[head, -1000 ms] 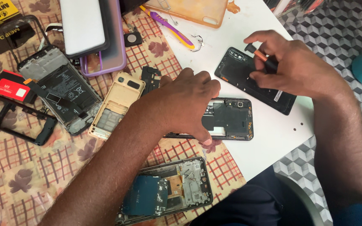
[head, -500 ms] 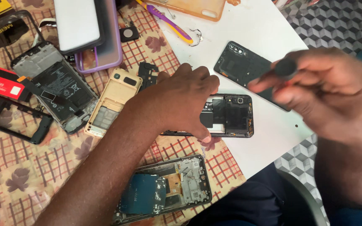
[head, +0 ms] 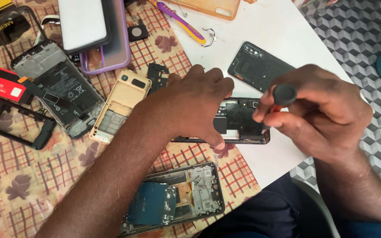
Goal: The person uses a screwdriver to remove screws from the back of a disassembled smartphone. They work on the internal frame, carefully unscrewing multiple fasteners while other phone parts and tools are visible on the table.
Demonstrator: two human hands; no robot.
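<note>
My left hand [head: 190, 103] presses down on an opened black phone [head: 239, 120] that lies on the white board [head: 283, 39], covering its left half. My right hand [head: 318, 114] holds a small screwdriver [head: 282, 98] with a round black cap and a red shaft, upright over the phone's right end. The tip is hidden behind my fingers. The phone's black back cover [head: 259, 68] lies just beyond, on the board.
On the patterned cloth lie a gold phone frame [head: 120, 105], an open phone with its battery showing [head: 60, 90], a black frame [head: 14, 121], a red battery [head: 5, 86] and another opened phone [head: 173, 198] near the front edge. A purple toothbrush [head: 179, 20], a purple case [head: 111, 42] and an orange case [head: 208, 6] sit further back.
My right hand has come from the back cover to the opened phone's right end with the screwdriver. My left hand has stayed on the phone.
</note>
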